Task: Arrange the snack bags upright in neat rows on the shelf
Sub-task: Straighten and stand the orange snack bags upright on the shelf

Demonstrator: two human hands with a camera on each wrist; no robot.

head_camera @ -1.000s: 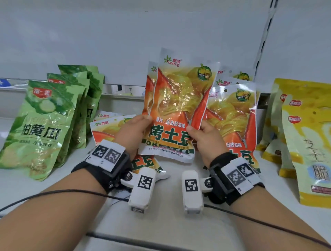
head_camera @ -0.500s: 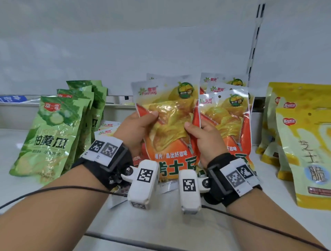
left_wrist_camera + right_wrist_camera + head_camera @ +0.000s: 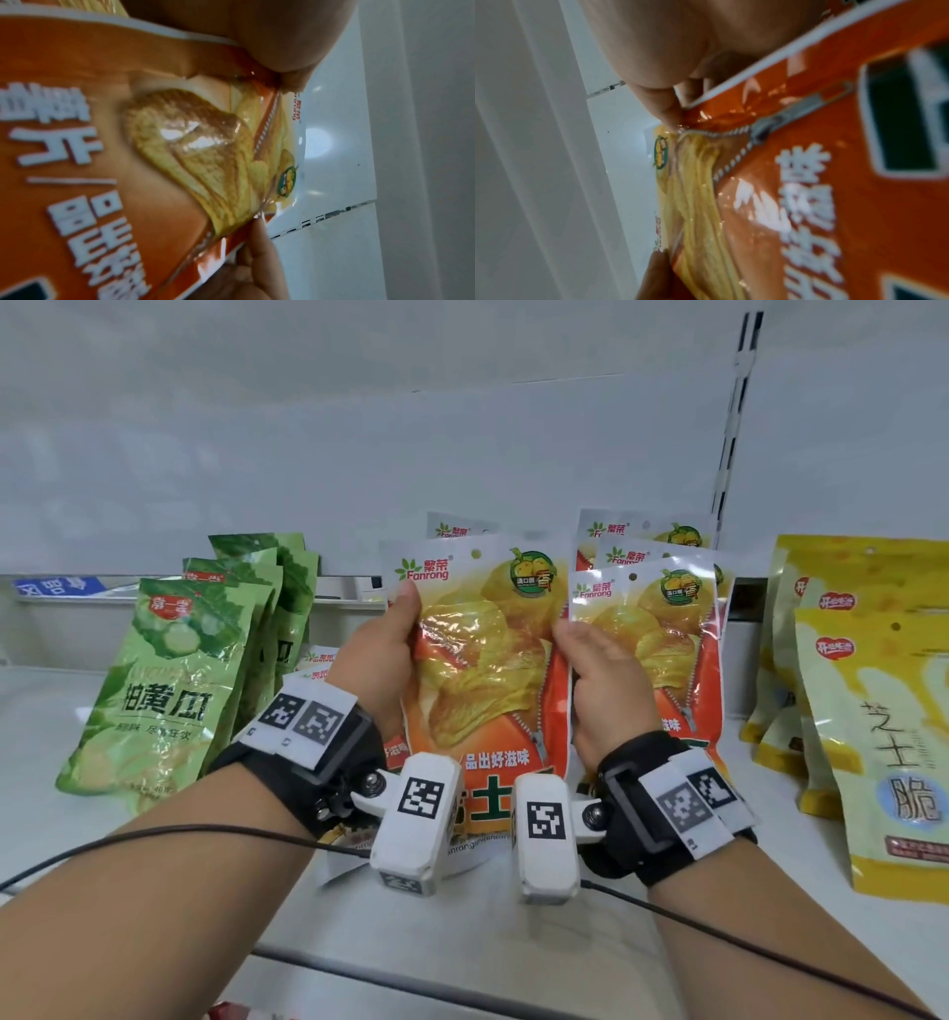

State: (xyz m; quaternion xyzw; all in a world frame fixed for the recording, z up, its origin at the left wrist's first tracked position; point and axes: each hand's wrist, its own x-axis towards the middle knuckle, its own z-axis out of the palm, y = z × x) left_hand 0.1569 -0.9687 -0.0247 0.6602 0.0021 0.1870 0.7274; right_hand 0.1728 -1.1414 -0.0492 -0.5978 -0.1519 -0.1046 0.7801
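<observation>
Both hands hold one orange potato chip bag (image 3: 482, 660) upright at the middle of the white shelf (image 3: 462, 942). My left hand (image 3: 382, 654) grips its left edge, thumb on the front. My right hand (image 3: 598, 675) grips its right edge. The same orange bag (image 3: 128, 162) fills the left wrist view, and the orange bag (image 3: 808, 182) fills the right wrist view, with fingers pinching its edges in both. Right beside it stands a row of matching orange bags (image 3: 662, 629). Another orange bag top (image 3: 457, 528) shows behind the held one.
Green cucumber-flavour bags (image 3: 169, 680) lean in a row at the left. Yellow bags (image 3: 878, 742) stand at the right. Loose orange bags (image 3: 316, 660) lie flat behind my left wrist. A slotted upright rail (image 3: 734, 418) runs up the white back wall.
Both hands have brought the orange bag down from tilted and raised to upright beside the orange row, and have slid their grip up its sides.
</observation>
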